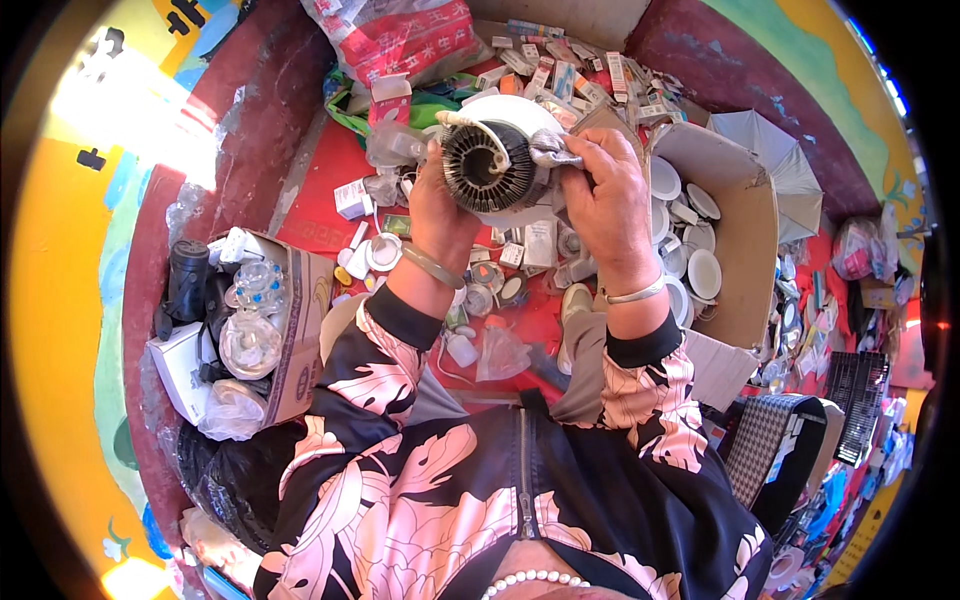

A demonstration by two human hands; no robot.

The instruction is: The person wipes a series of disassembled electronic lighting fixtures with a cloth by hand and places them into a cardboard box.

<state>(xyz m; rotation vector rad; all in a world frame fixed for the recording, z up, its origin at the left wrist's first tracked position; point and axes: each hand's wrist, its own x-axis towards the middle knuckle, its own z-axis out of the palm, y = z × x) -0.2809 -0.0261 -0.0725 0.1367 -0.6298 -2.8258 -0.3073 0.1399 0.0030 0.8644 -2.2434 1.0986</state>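
Held up in front of me is a round downlight (478, 185) with a black finned heat sink, a white rim and a white cable looped over its back. My left hand (437, 208) grips its left side, the fingertips partly hidden behind it. At the right, my right hand (612, 190) pinches a crumpled grey cloth (553, 150) against or close beside the lamp's edge. Whether the right fingers also touch the lamp is hidden. Below the lamp lie small white boxes and round lamp parts (478, 300) on a red cloth (415, 330).
To the right stands an open cardboard box (735, 310) of round white lights. A carton (300, 320) of wrapped items and a black cylinder is at the left. Small boxes (565, 80) heap up at the back beside a red-and-white sack (400, 40). Maroon walls (240, 190) rise behind.
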